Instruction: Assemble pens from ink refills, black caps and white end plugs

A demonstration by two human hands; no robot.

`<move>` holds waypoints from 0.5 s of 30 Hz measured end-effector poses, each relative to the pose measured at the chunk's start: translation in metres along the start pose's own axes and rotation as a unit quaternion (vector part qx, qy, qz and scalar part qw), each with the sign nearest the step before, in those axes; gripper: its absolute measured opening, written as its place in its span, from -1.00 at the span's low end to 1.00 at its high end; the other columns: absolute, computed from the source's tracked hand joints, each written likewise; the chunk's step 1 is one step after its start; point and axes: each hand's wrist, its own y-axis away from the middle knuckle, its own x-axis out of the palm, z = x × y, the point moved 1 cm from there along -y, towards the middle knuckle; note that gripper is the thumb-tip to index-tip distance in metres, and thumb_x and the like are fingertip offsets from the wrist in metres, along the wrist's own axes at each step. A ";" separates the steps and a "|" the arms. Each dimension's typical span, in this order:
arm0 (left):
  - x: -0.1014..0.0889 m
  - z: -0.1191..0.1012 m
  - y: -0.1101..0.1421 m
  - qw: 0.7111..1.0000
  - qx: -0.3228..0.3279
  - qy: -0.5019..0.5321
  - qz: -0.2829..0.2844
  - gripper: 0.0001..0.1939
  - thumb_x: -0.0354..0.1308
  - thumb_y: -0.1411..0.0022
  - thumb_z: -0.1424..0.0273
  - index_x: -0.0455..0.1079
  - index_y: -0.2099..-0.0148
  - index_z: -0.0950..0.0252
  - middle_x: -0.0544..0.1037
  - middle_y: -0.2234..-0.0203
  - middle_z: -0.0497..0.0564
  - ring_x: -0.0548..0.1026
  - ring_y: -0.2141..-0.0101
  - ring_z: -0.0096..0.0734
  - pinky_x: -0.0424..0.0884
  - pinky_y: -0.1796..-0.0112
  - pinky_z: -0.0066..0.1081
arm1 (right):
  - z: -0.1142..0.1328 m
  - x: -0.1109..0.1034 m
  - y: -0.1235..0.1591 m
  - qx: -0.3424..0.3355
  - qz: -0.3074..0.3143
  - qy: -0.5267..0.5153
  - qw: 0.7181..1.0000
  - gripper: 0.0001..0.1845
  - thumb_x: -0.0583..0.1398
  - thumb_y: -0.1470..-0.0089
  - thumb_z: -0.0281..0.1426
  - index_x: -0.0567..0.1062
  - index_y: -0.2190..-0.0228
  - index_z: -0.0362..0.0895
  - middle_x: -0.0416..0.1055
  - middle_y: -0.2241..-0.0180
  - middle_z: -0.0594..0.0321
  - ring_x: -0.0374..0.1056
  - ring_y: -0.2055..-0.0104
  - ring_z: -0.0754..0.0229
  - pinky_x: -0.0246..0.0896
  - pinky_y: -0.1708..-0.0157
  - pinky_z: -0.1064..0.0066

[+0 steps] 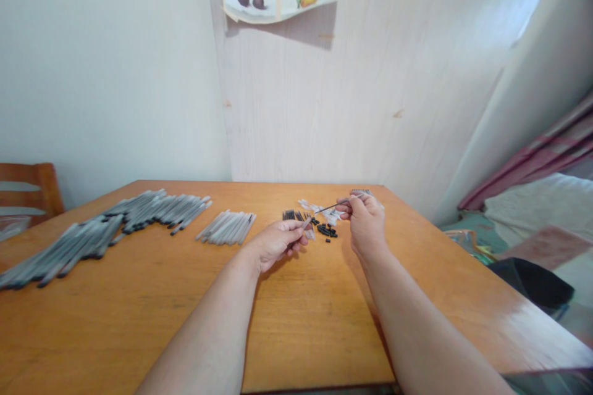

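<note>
My left hand [281,243] pinches a translucent pen barrel [306,223] that points up and to the right. Between the fingers of my right hand [365,222] is a thin dark pen refill [331,206], its tip near the barrel's upper end. Whether the two touch, I cannot tell. Just beyond my left hand lie several dark refills [291,215]. Small black plugs [327,231] are scattered between my hands, and whitish clear pieces [330,215] lie behind them, partly hidden by my right hand.
A row of translucent barrels [227,228] lies left of my left hand. Further left are piles of pens with black ends [162,211]. All rest on the wooden table [306,333]. A chair [41,185] stands at the left, a black container [532,284] beyond the right edge.
</note>
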 end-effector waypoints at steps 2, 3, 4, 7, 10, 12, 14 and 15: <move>0.000 0.000 0.000 1.000 -0.002 -0.011 0.002 -0.68 0.29 -0.09 0.29 0.53 0.12 0.32 0.52 0.46 0.04 0.32 0.58 -0.60 0.09 0.56 -0.56 | -0.001 0.000 0.000 -0.003 0.002 0.011 1.000 -0.82 0.15 0.02 -0.39 0.33 0.30 -0.15 0.50 0.47 0.26 0.41 0.54 0.33 0.22 0.64 0.61; 0.000 0.000 0.000 1.000 -0.003 -0.015 0.003 -0.68 0.29 -0.09 0.28 0.53 0.11 0.32 0.51 0.47 0.04 0.32 0.58 -0.60 0.08 0.56 -0.56 | -0.001 0.000 0.000 -0.004 0.002 0.017 1.000 -0.81 0.15 0.02 -0.38 0.33 0.29 -0.16 0.51 0.47 0.25 0.41 0.54 0.33 0.22 0.64 0.61; 0.000 0.000 0.000 1.000 -0.003 -0.018 0.003 -0.67 0.30 -0.09 0.27 0.53 0.11 0.32 0.51 0.47 0.03 0.32 0.58 -0.60 0.08 0.56 -0.56 | -0.002 0.000 0.000 -0.005 0.002 0.022 1.000 -0.80 0.15 0.01 -0.38 0.34 0.28 -0.16 0.51 0.46 0.25 0.41 0.53 0.33 0.22 0.63 0.61; -0.001 0.000 -0.001 1.000 -0.003 -0.021 0.002 -0.66 0.30 -0.09 0.27 0.52 0.10 0.32 0.51 0.47 0.03 0.31 0.59 -0.60 0.08 0.55 -0.55 | -0.005 -0.001 -0.001 -0.006 0.007 0.036 0.999 -0.78 0.15 0.00 -0.36 0.34 0.26 -0.17 0.51 0.45 0.24 0.41 0.52 0.32 0.23 0.61 0.59; -0.001 0.001 -0.001 1.000 -0.002 -0.026 0.003 -0.65 0.29 -0.09 0.26 0.52 0.10 0.32 0.52 0.46 0.04 0.31 0.59 -0.60 0.08 0.55 -0.55 | -0.008 -0.001 -0.002 -0.009 0.017 0.047 0.999 -0.77 0.14 -0.01 -0.34 0.35 0.26 -0.18 0.50 0.46 0.25 0.40 0.52 0.32 0.23 0.61 0.59; 0.000 0.001 -0.001 0.999 0.001 -0.035 0.004 -0.65 0.28 -0.10 0.25 0.52 0.09 0.33 0.53 0.44 0.05 0.31 0.58 -0.59 0.09 0.55 -0.54 | -0.009 -0.001 -0.002 -0.009 0.022 0.052 0.998 -0.77 0.15 -0.01 -0.34 0.36 0.26 -0.18 0.50 0.46 0.25 0.40 0.53 0.32 0.23 0.61 0.58; 0.000 0.000 0.001 0.999 0.004 -0.049 0.004 -0.65 0.27 -0.10 0.26 0.51 0.08 0.34 0.53 0.44 0.06 0.32 0.57 -0.59 0.11 0.54 -0.54 | -0.009 0.000 -0.001 -0.005 0.025 0.052 0.998 -0.76 0.15 0.00 -0.34 0.36 0.25 -0.17 0.50 0.47 0.25 0.39 0.53 0.32 0.22 0.62 0.59; 0.001 0.000 0.002 0.998 0.004 -0.057 0.005 -0.64 0.26 -0.11 0.26 0.51 0.08 0.34 0.52 0.43 0.06 0.32 0.57 -0.58 0.12 0.54 -0.53 | -0.009 0.001 -0.001 -0.002 0.028 0.051 0.998 -0.76 0.15 0.00 -0.34 0.36 0.25 -0.17 0.50 0.47 0.25 0.39 0.53 0.32 0.21 0.62 0.59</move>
